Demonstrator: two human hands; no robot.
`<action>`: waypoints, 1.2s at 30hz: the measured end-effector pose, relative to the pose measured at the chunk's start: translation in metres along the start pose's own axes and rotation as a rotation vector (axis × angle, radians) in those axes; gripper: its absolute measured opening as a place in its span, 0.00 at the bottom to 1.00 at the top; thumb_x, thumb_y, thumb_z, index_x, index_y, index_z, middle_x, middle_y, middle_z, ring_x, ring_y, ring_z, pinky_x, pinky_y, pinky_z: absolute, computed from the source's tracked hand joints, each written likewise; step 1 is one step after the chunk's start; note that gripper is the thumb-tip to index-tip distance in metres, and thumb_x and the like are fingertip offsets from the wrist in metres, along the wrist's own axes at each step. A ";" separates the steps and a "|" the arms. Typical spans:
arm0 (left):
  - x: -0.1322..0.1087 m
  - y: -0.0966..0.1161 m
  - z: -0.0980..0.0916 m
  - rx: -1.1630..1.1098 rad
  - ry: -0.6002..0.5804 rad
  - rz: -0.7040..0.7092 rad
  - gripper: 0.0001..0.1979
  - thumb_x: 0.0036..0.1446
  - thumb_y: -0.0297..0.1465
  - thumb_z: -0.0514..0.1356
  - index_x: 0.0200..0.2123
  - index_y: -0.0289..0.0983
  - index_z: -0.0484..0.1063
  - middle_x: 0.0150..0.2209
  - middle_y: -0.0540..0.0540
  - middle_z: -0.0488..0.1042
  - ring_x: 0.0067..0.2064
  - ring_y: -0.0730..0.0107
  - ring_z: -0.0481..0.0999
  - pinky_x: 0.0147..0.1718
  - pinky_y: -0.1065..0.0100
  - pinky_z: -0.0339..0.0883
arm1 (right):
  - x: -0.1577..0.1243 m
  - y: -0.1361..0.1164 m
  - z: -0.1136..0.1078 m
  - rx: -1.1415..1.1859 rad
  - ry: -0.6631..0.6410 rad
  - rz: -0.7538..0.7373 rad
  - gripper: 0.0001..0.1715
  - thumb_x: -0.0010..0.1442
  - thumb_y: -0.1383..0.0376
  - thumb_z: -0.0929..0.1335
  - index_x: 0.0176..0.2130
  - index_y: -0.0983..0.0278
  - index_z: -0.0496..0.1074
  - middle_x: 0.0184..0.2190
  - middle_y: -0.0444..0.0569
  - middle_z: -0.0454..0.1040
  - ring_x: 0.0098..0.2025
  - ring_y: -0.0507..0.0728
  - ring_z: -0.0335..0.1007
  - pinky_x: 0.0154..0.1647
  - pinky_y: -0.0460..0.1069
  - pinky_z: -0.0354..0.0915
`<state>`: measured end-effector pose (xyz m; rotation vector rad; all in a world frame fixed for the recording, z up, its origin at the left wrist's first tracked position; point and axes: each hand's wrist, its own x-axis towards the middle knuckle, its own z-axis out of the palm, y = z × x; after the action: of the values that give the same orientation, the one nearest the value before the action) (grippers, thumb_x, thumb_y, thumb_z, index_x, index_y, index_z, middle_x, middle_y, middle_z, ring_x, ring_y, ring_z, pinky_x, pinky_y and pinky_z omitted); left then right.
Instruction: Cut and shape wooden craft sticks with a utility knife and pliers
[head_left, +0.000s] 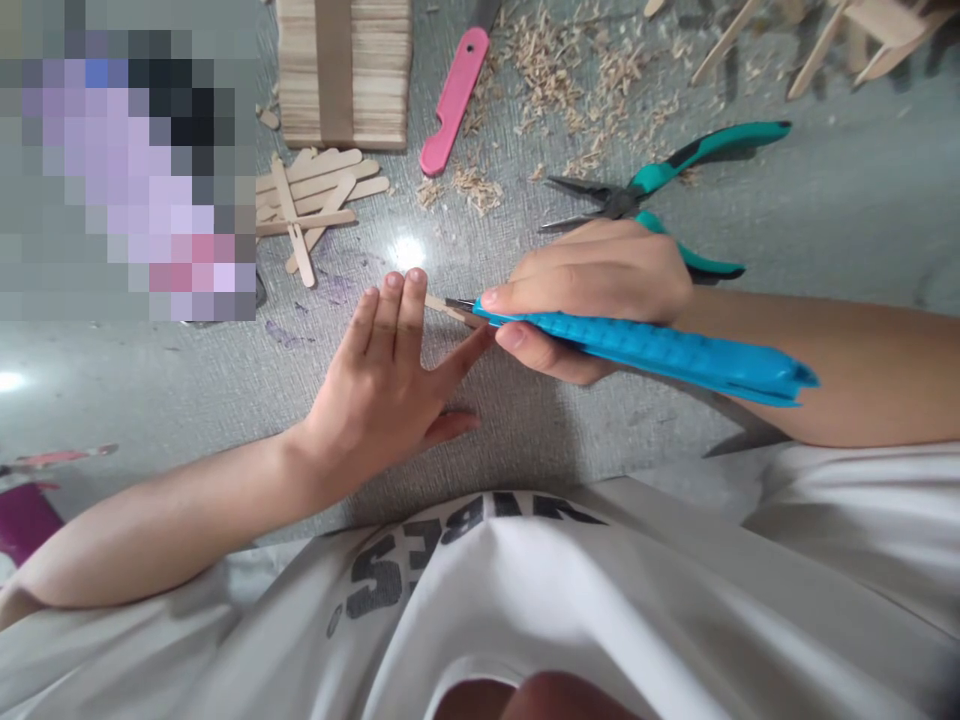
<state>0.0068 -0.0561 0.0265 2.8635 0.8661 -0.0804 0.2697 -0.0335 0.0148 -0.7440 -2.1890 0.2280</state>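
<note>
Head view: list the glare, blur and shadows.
Head view: a bright glare spot on the table beyond the left hand; a pixelated block covers the upper left corner; a dark shadow lies under the knife held by the right hand; both hands look sharp.

Pale wooden craft stick point(444, 306), thin and flat, lying on the grey worktop point(525, 420), pinned under the left hand point(386, 375) (only a short end shows), bright blue utility knife point(660, 352), long ridged body, short blade touching the stick's end, gripped in the right hand point(600, 285).
</note>
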 end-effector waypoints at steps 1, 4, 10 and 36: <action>0.000 0.000 0.000 0.006 0.007 0.001 0.54 0.66 0.62 0.64 0.83 0.43 0.47 0.82 0.25 0.50 0.80 0.23 0.59 0.76 0.33 0.58 | 0.000 0.000 0.000 0.003 -0.008 -0.001 0.05 0.69 0.66 0.69 0.46 0.61 0.75 0.30 0.45 0.85 0.27 0.54 0.81 0.31 0.47 0.76; 0.000 0.000 -0.002 0.005 0.013 -0.001 0.54 0.66 0.61 0.65 0.83 0.44 0.48 0.82 0.24 0.52 0.79 0.23 0.60 0.76 0.34 0.59 | 0.001 0.002 0.000 0.030 0.006 -0.038 0.05 0.68 0.65 0.71 0.46 0.60 0.75 0.29 0.44 0.84 0.26 0.53 0.80 0.29 0.46 0.74; 0.001 0.001 -0.003 -0.035 -0.011 -0.018 0.53 0.65 0.60 0.66 0.83 0.43 0.51 0.82 0.27 0.52 0.80 0.24 0.58 0.77 0.33 0.57 | 0.000 0.002 -0.002 0.043 -0.044 0.002 0.05 0.69 0.66 0.70 0.46 0.59 0.74 0.30 0.44 0.83 0.26 0.53 0.78 0.28 0.48 0.73; 0.005 0.000 -0.006 -0.045 -0.076 -0.022 0.52 0.65 0.59 0.67 0.81 0.39 0.56 0.82 0.24 0.49 0.80 0.21 0.57 0.77 0.34 0.55 | -0.003 0.003 0.000 0.011 -0.030 -0.085 0.11 0.68 0.63 0.70 0.50 0.53 0.74 0.28 0.40 0.82 0.25 0.57 0.79 0.27 0.52 0.74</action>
<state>0.0110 -0.0528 0.0322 2.7897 0.8732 -0.1691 0.2726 -0.0323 0.0119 -0.6437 -2.2409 0.2092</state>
